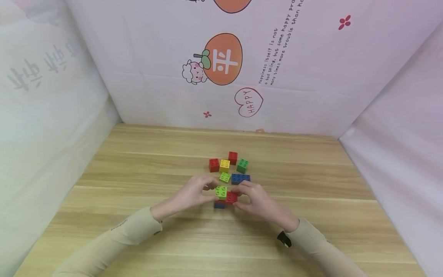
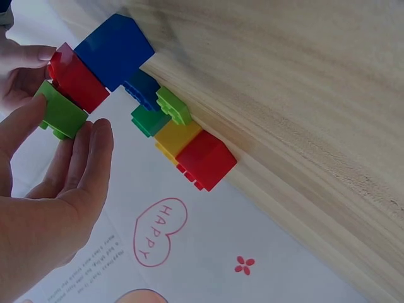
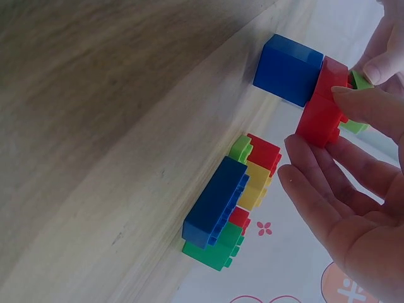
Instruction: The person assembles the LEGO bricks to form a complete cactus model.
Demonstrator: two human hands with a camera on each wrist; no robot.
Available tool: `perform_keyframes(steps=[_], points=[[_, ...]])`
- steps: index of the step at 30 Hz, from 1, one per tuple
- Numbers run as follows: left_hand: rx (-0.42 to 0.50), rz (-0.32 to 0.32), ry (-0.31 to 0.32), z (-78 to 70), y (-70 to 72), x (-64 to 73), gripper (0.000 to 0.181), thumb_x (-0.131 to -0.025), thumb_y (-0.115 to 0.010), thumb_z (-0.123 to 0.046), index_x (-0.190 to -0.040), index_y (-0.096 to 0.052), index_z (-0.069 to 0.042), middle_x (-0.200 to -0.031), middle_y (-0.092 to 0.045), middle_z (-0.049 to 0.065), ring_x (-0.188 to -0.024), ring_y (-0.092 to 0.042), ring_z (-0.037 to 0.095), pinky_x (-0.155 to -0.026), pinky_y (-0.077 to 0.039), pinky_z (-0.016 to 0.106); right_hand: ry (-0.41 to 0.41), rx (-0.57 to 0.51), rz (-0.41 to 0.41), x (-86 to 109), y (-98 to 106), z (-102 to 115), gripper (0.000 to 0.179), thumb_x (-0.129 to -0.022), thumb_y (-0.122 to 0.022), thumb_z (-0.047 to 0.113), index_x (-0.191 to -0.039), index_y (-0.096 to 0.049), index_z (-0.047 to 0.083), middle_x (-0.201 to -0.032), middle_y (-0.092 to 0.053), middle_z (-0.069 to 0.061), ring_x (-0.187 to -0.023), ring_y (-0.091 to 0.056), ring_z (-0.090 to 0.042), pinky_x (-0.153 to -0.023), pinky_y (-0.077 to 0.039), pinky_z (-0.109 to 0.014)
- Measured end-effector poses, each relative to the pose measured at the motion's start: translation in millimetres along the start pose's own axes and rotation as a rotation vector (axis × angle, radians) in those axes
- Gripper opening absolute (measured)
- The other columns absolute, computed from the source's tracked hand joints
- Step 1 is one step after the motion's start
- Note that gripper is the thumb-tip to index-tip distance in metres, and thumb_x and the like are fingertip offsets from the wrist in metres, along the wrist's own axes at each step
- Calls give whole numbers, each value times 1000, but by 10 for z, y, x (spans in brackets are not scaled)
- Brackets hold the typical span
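Observation:
A small stack stands between the two hands. Its base is a blue brick [image 3: 287, 69], a longer red brick [image 3: 320, 104] sits on that and juts out to the right, and a light green brick [image 1: 221, 191] is on top at the left end. My left hand [image 1: 195, 191] pinches the light green brick between thumb and fingers, as the left wrist view shows closely. From the other side, my right hand [image 1: 257, 199] holds the jutting end of the red brick, thumb on its studded top and fingers at its far side. Fingers hide part of the stack in the head view.
Just beyond the stack lie loose bricks: a long blue brick [image 1: 240, 179], a thin light green brick [image 1: 225, 177], a yellow brick [image 1: 224, 165], a green brick [image 1: 242, 166] and two red bricks, one left [image 1: 214, 165]. Printed white cloth [image 1: 155, 100] walls the wooden table [image 1: 166, 238].

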State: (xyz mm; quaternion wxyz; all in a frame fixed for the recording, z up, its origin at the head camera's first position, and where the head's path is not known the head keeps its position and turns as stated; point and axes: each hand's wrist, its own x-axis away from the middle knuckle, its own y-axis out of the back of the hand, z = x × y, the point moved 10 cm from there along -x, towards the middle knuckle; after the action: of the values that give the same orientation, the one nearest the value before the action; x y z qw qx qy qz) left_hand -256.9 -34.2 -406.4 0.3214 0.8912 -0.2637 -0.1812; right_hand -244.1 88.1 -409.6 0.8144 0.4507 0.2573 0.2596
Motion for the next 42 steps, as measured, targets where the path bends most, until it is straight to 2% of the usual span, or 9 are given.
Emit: perform_keyframes(steps=[8, 18, 25, 35, 42], points=[[-9, 1, 1, -16, -11, 12, 36, -85, -75, -8, -119, -66, -4, -120, -70, 13, -103, -69, 23, -89, -61, 36, 6, 4, -3, 4, 1, 2, 32, -83, -79, 13, -113, -71, 7, -106, -73, -5, -94, -70, -14, -82, -63, -32], [18, -11, 34, 29, -30, 15, 37, -84, -76, -9, -120, -65, -4, -120, -72, 12, -101, -72, 22, -85, -61, 25, 16, 13, -15, 4, -4, 3, 30, -83, -79, 13, -111, -71, 8, -105, -73, -4, -93, -70, -14, -81, -63, -32], [64, -18, 26, 50, -42, 31, 37, -84, -75, -7, -119, -65, -5, -120, -71, 12, -102, -72, 24, -88, -61, 30, 9, 11, -9, -6, -11, -4, 30, -83, -79, 13, -112, -71, 8, -104, -73, -5, -93, -70, -14, -81, -63, -32], [33, -44, -11, 42, -44, 24, 35, -82, -78, -8, -115, -67, -7, -117, -73, 11, -102, -72, 23, -88, -61, 32, -2, 5, -6, -5, -11, -9, 31, -83, -79, 13, -112, -71, 8, -105, -72, -5, -94, -70, -15, -82, -63, -33], [51, -37, 36, 64, -51, 14, 33, -82, -78, -7, -114, -69, -10, -116, -74, 7, -102, -71, 18, -89, -61, 32, 11, 7, -12, -6, -1, 9, 30, -83, -79, 13, -111, -71, 7, -104, -72, -5, -93, -70, -15, -82, -63, -33]])
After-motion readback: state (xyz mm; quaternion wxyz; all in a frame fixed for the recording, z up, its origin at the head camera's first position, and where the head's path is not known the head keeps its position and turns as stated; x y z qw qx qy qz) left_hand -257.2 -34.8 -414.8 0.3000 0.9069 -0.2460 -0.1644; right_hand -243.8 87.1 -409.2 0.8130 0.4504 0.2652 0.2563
